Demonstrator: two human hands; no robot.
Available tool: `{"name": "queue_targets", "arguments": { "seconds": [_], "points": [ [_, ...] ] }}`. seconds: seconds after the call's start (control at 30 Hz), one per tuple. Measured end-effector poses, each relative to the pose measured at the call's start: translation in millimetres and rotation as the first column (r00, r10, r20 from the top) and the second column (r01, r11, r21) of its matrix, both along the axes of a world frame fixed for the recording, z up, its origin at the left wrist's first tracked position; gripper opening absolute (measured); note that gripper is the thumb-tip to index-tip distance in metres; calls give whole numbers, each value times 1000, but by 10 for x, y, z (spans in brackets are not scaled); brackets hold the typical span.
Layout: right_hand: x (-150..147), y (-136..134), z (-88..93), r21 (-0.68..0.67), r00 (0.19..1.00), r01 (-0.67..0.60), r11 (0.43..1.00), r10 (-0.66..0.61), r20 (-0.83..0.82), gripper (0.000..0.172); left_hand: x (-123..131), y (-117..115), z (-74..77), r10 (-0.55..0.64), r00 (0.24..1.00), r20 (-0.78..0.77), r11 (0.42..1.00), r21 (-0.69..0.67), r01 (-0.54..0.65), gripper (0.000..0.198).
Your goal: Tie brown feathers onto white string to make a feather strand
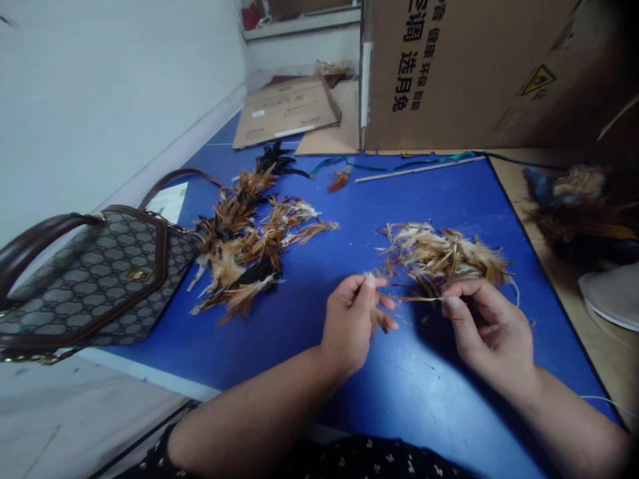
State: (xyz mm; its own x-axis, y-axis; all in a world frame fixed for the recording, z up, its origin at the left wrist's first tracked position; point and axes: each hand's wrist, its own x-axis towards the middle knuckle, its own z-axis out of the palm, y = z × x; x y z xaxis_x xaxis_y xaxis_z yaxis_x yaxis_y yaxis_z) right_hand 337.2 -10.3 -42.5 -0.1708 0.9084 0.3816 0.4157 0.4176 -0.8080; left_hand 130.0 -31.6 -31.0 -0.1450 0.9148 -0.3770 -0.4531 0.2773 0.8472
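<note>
My left hand (352,319) is closed in a pinch on a small bunch of brown feathers (380,320), whose pale quill ends poke up at the fingertips. To its right, my right hand (486,326) pinches a single thin tan feather (419,299) between thumb and forefinger, its length pointing toward the left hand. Just behind both hands lies a loose heap of tan and brown feathers (444,253). Farther left spreads a long pile of feather bunches (244,243) in brown, tan and black, some with white ties.
A patterned handbag (114,266) stands on the blue tabletop (309,359) at the left. Flat cardboard (287,110) and a big carton (464,73) are at the back. Near them lie a teal ribbon (384,167), a thin stick (419,170) and a small orange feather tuft (339,179).
</note>
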Motion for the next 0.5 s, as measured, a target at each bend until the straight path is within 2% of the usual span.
{"name": "queue_targets", "arguments": {
  "seconds": [0.27,0.37,0.5],
  "points": [
    [-13,-19,14,45,996,-73,996,71,49,5,-25,8,30,-69,997,-36,997,-28,68,51],
    [-35,-14,42,55,993,-100,993,97,61,7,12,-18,18,-184,982,-47,982,-54,181,50],
    [-78,-7,59,75,982,-161,984,153,110,9,110,-88,-28,-319,947,24,945,-63,320,50]
  ]
}}
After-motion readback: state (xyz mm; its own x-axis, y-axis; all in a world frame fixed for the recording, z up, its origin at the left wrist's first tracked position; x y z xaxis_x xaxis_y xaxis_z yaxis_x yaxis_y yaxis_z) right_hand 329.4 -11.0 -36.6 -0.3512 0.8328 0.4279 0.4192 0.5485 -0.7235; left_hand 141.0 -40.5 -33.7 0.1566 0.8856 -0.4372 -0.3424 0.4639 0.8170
